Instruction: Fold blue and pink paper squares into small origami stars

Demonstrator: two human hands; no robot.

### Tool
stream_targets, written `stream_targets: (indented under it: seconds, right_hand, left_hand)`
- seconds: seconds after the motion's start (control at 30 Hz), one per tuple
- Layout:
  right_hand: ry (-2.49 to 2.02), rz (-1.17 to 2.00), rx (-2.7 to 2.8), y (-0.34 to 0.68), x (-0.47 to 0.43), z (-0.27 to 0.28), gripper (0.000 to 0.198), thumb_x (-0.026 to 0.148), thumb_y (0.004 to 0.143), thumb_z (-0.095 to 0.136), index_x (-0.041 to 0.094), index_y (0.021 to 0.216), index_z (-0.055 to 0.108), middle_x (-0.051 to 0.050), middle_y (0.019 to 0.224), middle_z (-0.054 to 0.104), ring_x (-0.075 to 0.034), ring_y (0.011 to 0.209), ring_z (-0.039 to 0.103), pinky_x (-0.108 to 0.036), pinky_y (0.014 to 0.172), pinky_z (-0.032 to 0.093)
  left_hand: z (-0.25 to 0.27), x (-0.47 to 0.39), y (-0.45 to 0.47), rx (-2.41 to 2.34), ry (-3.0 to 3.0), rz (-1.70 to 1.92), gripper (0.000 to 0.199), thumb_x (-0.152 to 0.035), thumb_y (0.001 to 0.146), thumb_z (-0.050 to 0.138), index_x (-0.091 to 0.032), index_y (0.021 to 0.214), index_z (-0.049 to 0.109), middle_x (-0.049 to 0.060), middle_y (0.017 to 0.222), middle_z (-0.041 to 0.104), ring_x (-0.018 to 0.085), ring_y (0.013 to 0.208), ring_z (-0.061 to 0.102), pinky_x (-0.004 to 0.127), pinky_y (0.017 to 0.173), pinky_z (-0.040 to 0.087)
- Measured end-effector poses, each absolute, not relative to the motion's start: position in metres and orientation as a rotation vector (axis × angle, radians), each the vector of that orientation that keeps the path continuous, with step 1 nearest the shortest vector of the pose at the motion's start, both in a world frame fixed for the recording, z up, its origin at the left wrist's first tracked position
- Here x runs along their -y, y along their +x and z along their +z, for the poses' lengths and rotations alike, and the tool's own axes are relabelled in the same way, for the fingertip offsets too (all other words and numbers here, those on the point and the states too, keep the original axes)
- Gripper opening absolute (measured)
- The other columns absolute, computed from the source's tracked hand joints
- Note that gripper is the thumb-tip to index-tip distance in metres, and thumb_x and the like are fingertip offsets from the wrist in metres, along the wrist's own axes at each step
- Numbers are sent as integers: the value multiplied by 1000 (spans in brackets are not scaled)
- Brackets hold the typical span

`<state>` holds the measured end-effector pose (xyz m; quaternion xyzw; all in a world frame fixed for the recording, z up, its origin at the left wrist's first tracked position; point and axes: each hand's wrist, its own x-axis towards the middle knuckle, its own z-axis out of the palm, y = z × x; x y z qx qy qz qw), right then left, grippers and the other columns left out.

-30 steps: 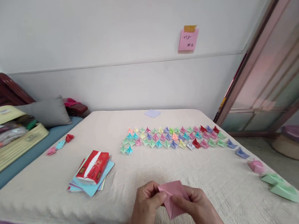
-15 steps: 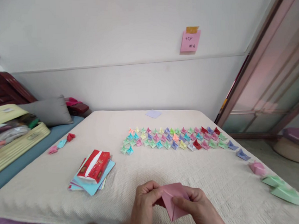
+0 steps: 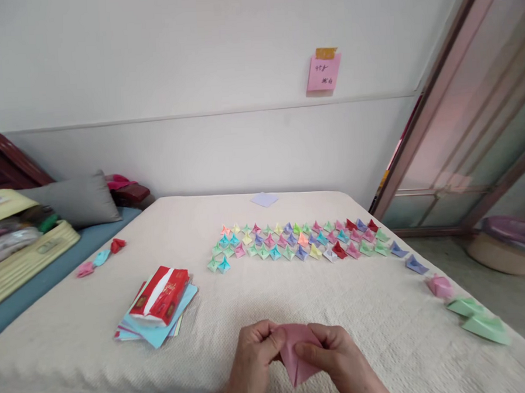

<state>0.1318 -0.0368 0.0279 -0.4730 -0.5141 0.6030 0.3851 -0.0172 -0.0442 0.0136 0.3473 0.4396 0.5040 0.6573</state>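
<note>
A partly folded piece of pink origami paper (image 3: 293,362) is held between my two hands, just above the cloth-covered table near its front edge. It has a crease down its lower part and comes to a point at the bottom. My left hand (image 3: 259,352) pinches its left side between thumb and fingers. On the right side, my right hand (image 3: 335,357) grips it with the thumb lying flat across its front. The fingers behind the paper are hidden.
Several rows of small folded paper pieces (image 3: 300,252) stand beyond my hands. Left lies a red tissue pack (image 3: 162,295) on a stack of coloured paper (image 3: 158,338). Green folded papers (image 3: 485,328) and a pink one (image 3: 440,287) line the right edge. A lilac sheet (image 3: 264,200) lies at the back.
The right side of the pink paper has drawn in, so it looks narrower, and my right hand has come closer to my left. The whole view has shifted slightly.
</note>
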Motion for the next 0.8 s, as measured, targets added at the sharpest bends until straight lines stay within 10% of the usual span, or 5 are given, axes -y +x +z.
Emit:
stream_targets:
  seconds: [0.47,0.8]
  right_hand:
    - [-1287,1407,1242,136,28,25,37,48,62,75,16,53,60,5,45,46,-9,41,38,-22,40,30]
    - [-950,1620,1401,166,28,53,62,33,72,73,22,129,50,-9,100,70,-25,94,64,-36,79,48]
  left_hand:
    - [1,47,-11,-1039,905,994,35,-42,65,74,-7,69,72,5,54,61,14,45,51,25,46,38]
    - [38,40,-32,-875,701,1075,19,-20,72,65,-12,58,56,0,53,53,8,47,42,19,46,28]
